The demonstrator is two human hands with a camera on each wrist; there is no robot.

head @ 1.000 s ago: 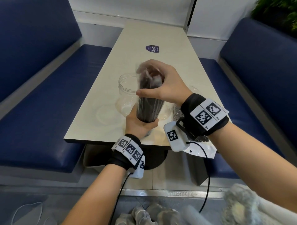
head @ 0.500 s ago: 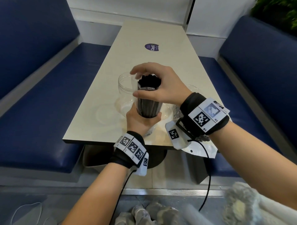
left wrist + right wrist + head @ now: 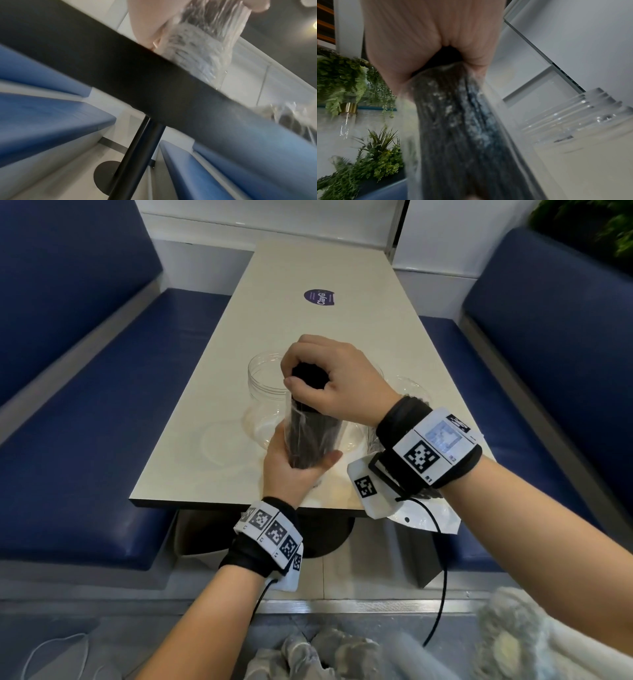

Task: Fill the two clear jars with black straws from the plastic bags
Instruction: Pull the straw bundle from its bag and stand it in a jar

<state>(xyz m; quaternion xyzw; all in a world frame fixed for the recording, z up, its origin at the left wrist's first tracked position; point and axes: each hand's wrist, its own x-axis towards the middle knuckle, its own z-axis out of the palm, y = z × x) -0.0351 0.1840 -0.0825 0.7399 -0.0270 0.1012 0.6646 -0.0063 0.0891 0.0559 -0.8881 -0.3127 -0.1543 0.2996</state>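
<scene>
A bundle of black straws [image 3: 310,374] stands upright in a clear plastic bag [image 3: 313,440] near the table's front edge. My left hand [image 3: 291,470] grips the bag's lower part from below. My right hand [image 3: 329,381] wraps round the straws' top end, which pokes out above the bag's rim. The right wrist view shows the dark bundle [image 3: 462,128] running down from my palm inside the plastic film. A clear open jar [image 3: 263,392] stands just behind the bundle. A second clear jar [image 3: 409,386] is mostly hidden behind my right wrist.
A clear round lid [image 3: 222,443] lies on the cream table [image 3: 325,330] left of the bag. A white plastic bag [image 3: 424,517] hangs over the front edge under my right wrist. Blue benches [image 3: 102,412] flank the table. A purple sticker [image 3: 318,297] lies farther back.
My right hand has gone from the bag's top film down onto the bare straw ends. The plastic has slid down, exposing the straws' tops. My left hand stays low on the bag.
</scene>
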